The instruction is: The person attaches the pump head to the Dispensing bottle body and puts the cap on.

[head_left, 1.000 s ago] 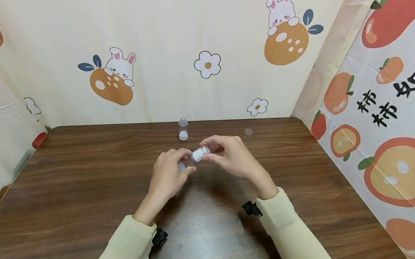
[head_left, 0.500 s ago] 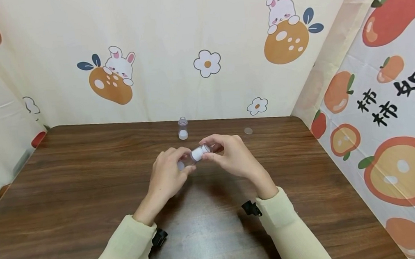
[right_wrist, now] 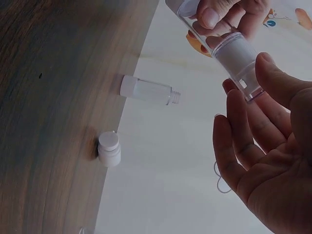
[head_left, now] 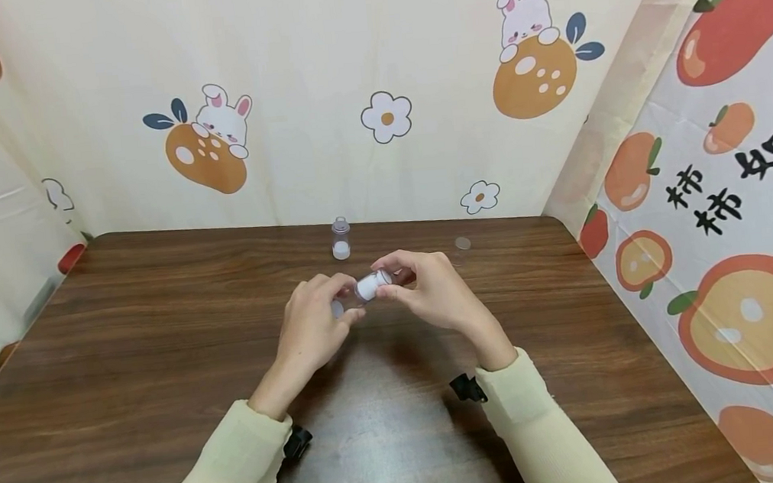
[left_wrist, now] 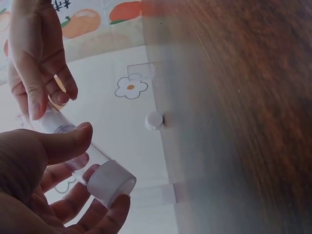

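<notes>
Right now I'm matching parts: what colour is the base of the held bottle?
The base is white; the left wrist view shows it best.

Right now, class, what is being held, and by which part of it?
A clear cylindrical bottle: the left hand grips its body near the white base; the right hand pinches its clear-and-white opposite end.

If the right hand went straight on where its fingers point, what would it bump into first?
Probably the left hand, across from the right hand, with the clear bottle they both hold between them. Depth is hard to judge.
</notes>
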{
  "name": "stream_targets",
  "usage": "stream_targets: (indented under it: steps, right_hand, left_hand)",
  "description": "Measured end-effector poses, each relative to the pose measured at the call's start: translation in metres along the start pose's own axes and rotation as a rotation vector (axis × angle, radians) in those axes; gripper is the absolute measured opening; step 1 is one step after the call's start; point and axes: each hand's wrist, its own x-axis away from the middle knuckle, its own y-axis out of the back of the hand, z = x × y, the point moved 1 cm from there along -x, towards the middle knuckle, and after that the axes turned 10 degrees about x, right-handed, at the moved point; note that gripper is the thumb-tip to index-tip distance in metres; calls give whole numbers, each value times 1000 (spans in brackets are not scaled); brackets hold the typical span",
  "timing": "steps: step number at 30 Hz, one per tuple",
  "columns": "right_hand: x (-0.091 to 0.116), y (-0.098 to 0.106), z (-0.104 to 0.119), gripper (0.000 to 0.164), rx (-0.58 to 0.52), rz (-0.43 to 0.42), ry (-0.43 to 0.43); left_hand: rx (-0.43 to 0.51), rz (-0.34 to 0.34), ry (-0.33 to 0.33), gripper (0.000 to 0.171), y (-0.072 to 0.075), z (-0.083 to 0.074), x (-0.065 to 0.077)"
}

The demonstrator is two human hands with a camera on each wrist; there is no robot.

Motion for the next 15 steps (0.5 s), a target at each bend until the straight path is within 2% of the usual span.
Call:
stream_targets:
  steps: [4,9,15]
  right_hand:
    - [-1,1,-1,27,0,4,11]
    - [-1,1,-2,26,31,10,71]
    - [-1,6,-3,43,88,3,119]
  left_hand:
    - [10,17,6,36,1,0,-1]
    - [33,43,10,34,4,2,-3]
    - [61,28,6,36,5,9,-7]
